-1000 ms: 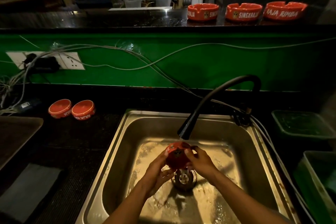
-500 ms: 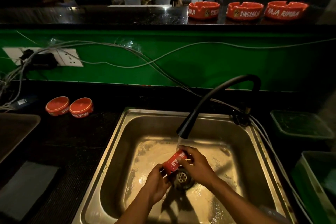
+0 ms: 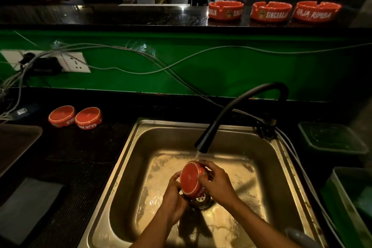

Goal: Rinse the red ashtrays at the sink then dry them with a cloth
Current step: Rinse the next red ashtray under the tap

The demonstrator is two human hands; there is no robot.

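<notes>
Both my hands hold a red ashtray (image 3: 191, 179) over the drain of the steel sink (image 3: 128, 159), its flat underside turned toward me. My left hand (image 3: 173, 197) grips its lower left edge, and my right hand (image 3: 216, 184) curls round its right side. Water runs from the black tap (image 3: 203, 143) onto the ashtray's top edge. Two more red ashtrays (image 3: 75, 116) lie upside down on the dark counter to the left. Three red ashtrays (image 3: 270, 11) stand upright on the high bar ledge at the back right. A grey cloth (image 3: 26, 207) lies on the counter at the lower left.
Loose cables (image 3: 124, 62) trail across the green wall from a wall socket (image 3: 66, 62) down behind the tap. A dark tray (image 3: 14, 141) sits at the left edge. Two green plastic tubs (image 3: 332, 139) stand right of the sink.
The ashtray has been turned in my hands, from edge-on to its flat base facing me, and lifted slightly toward the stream. Both hands stayed on it.
</notes>
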